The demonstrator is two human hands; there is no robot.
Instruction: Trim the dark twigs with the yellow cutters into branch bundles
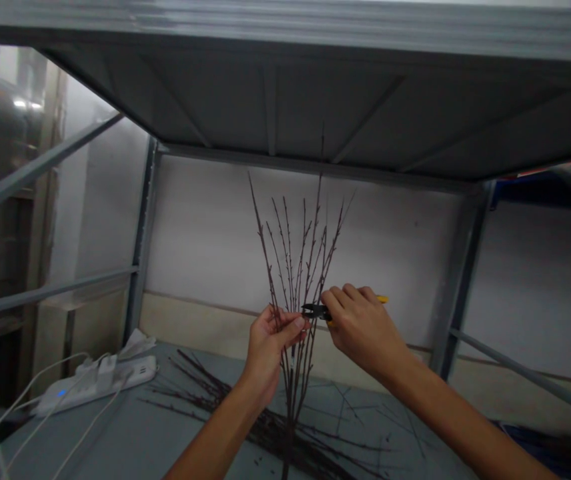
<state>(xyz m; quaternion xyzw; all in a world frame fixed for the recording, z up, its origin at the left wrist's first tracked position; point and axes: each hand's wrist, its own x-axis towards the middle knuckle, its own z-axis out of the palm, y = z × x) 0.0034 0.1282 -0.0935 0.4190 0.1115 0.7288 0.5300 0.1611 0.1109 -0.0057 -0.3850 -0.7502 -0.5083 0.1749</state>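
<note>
An upright bunch of thin brown twigs point(289, 400) fans out in the middle of the view, its tips rising in front of the pale wall. My left hand point(268, 343) pinches part of the bunch, thumb and fingers closed around a twig. From the right, my right hand point(360, 327) grips pliers point(318, 311) with black jaws and yellow handles. The jaw tips sit close beside my left fingertips, among the twigs. Whether the jaws touch a twig cannot be made out.
More brown twigs point(270, 427) lie across the grey tabletop point(130, 440). A white power strip point(100, 383) with plugs and cables lies at the left. Overhead is a grey metal shelf point(285, 40), with metal posts on both sides.
</note>
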